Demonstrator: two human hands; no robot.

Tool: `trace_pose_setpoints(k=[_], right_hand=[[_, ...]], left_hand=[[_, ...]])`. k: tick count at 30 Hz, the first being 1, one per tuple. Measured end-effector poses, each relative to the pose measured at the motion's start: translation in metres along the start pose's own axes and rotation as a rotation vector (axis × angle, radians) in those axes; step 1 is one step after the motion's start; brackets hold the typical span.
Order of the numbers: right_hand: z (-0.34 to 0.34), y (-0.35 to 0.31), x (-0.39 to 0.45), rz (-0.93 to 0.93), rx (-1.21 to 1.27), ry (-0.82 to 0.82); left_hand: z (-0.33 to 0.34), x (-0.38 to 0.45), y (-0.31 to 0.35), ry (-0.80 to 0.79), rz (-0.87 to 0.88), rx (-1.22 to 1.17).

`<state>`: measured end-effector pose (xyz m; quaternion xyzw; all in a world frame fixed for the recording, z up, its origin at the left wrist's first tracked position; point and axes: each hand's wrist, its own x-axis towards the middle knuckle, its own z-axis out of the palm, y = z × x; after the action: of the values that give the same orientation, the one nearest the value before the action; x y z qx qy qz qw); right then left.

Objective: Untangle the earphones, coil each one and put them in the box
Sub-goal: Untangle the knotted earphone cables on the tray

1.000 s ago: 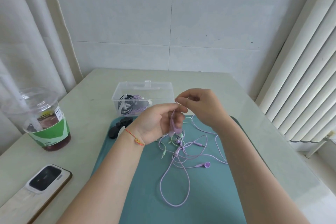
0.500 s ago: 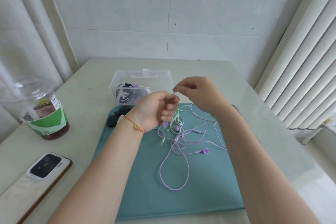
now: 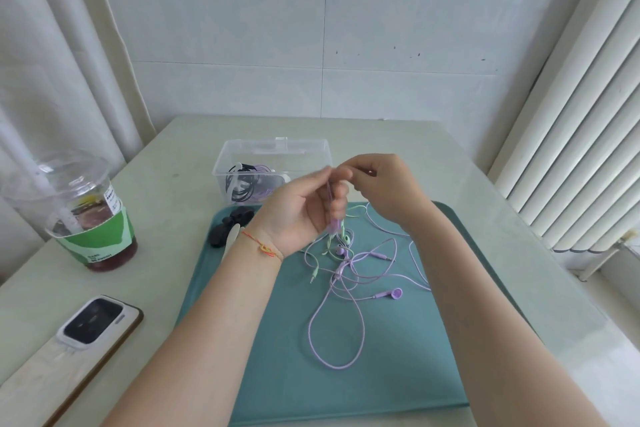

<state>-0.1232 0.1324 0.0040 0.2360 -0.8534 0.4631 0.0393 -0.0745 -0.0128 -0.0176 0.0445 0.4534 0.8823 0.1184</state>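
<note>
Both hands drifted slightly right since before; left hand [image 3: 298, 210] and right hand [image 3: 384, 187] fingers pinch the purple earphone cable [image 3: 329, 198], tangle trailing to 6 o'clock on teal mat [image 3: 277, 374]. Box [image 3: 273, 166] at 12 o'clock on table [image 3: 166, 274].

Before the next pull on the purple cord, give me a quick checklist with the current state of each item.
1. Left hand holds purple cord: ok.
2. Right hand pinches the cord's top: cannot tell, fingertips hide it.
3. Purple earphones free of the green earphones: not ok, still tangled on the teal mat.
4. Box open and within reach: ok.
5. Box has room: ok, coiled earphones fill only part.
6. Drink cup away from the cords: ok.
</note>
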Motion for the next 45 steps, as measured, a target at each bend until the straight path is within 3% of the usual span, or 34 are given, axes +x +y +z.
trace_pose_setpoints(k=[3,8,15,21,24,29,32,35,39,42,45], right_hand=[[0.007,0.001,-0.002,0.013,-0.143,-0.133],[0.012,-0.008,-0.008,0.104,-0.23,-0.454],[0.013,-0.021,-0.014,0.066,-0.342,-0.531],[0.007,-0.028,-0.015,0.122,-0.269,-0.541],[0.005,-0.026,-0.016,0.15,-0.27,-0.591],[0.015,-0.027,-0.021,0.135,-0.285,-0.744],[0.018,-0.03,-0.023,0.125,-0.299,-0.821],[0.013,-0.034,-0.023,0.105,-0.276,-0.757],[-0.001,-0.034,-0.017,0.079,-0.187,-0.47],[-0.006,-0.026,-0.011,0.054,-0.199,-0.282],[-0.009,-0.02,-0.008,0.034,-0.168,-0.194]], left_hand=[[-0.003,0.003,0.007,0.062,0.189,-0.195],[-0.02,0.007,0.009,0.205,0.345,-0.144],[-0.022,0.011,0.005,0.343,0.381,-0.003],[-0.018,0.016,-0.011,0.501,0.469,0.365],[-0.016,0.016,-0.01,0.508,0.49,0.339],[-0.016,0.015,-0.007,0.746,0.564,0.259],[-0.018,0.016,-0.009,0.764,0.553,0.252],[-0.02,0.016,-0.011,0.714,0.505,0.444],[-0.017,0.014,-0.016,0.604,0.36,0.652],[-0.015,0.013,-0.017,0.481,0.274,0.689],[-0.013,0.012,-0.016,0.36,0.163,0.609]])
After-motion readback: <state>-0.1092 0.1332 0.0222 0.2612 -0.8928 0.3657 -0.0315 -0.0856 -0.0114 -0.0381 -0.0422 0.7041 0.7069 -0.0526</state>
